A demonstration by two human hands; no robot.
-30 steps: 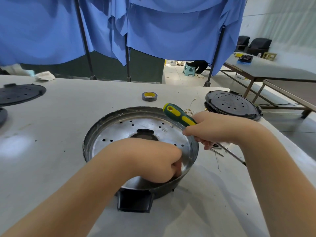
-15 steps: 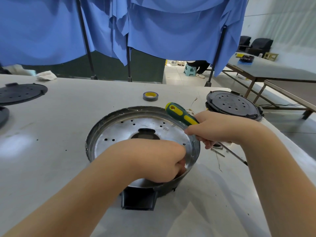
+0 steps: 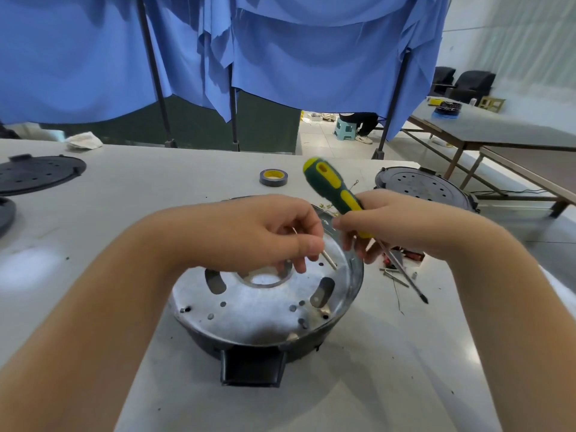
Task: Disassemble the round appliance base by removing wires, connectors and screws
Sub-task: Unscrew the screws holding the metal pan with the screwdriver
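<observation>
The round appliance base [image 3: 265,310] sits on the white table in front of me, a dark shell with a perforated silver metal plate inside and a black socket at its near side. My left hand [image 3: 268,235] hovers above the plate and pinches a thin pale wire or pin [image 3: 328,260] between thumb and fingers. My right hand [image 3: 396,226] grips a green and yellow screwdriver [image 3: 336,194], handle up and left, its shaft slanting down right to a tip [image 3: 423,299] above the table.
Loose screws and wire bits [image 3: 397,272] lie right of the base. A black perforated lid [image 3: 420,188] sits at the back right, a grey tape roll [image 3: 273,177] behind the base, another black lid [image 3: 37,173] at far left. Blue curtains hang behind the table.
My left hand has lifted out of the base with a thin wire or pin pinched in it. The right hand raised the screwdriver and swung its handle upward. The view shifted closer.
</observation>
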